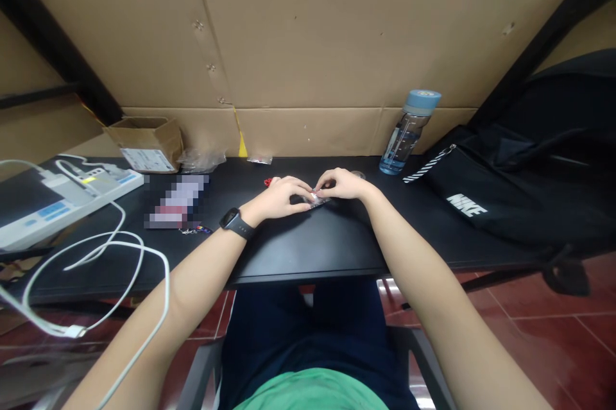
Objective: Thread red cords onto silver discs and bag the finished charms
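Note:
In the middle of the black table (298, 249), both my hands meet over a small clear plastic packet (317, 199). My left hand (283, 197), with a dark watch (235, 222) on its wrist, pinches the packet's left side between thumb and fingers. From the right, my right hand (341, 184) has its bent fingertips closed on the same packet. What the packet contains is too small to make out. A small red item (268, 182) lies just behind my left hand. Behind my right hand a clear round thing (359, 174) shows in part.
A water bottle (409, 134) with a blue lid and a black NIKE bag (481, 198) stand to the right. On the left are an open cardboard box (149, 140), crumpled plastic (202, 158), a power strip (72, 201) and a loose white cable (166, 269) crossing near my left arm.

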The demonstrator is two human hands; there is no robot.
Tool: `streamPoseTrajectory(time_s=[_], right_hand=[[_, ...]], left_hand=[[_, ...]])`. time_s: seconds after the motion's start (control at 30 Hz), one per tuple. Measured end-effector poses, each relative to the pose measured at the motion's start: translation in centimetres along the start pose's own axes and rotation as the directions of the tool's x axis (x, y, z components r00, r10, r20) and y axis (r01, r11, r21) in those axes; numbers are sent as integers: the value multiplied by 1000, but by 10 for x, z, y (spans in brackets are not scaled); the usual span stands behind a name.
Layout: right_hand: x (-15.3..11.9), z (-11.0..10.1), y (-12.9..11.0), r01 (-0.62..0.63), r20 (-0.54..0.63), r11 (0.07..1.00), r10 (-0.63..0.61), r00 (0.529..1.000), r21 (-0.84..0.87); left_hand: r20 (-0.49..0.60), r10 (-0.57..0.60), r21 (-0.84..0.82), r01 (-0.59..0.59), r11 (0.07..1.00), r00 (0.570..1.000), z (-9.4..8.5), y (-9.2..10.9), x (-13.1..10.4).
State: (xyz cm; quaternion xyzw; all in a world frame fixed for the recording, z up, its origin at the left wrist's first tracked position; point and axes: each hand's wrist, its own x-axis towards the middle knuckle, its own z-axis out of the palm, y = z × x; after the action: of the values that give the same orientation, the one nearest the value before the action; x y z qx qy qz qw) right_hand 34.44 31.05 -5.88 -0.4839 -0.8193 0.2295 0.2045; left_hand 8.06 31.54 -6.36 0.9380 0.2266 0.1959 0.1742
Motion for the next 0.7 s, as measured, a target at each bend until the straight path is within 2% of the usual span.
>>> streamPoseTrajectory(time_s=[0.2, 0.37, 0.7], right_hand=[[0, 0, 4, -53, -5, 998, 53, 999, -25], [0, 1, 4, -64, -37, 997, 62, 997, -51], [0, -2, 8, -71, -1, 996, 71, 997, -55]], left_hand=[[37, 69, 84, -72, 994, 997, 2, 4, 0], [58, 78, 172, -87, 981, 995, 4, 11, 0], [91, 122, 219, -139, 966, 988, 9, 6, 0]])
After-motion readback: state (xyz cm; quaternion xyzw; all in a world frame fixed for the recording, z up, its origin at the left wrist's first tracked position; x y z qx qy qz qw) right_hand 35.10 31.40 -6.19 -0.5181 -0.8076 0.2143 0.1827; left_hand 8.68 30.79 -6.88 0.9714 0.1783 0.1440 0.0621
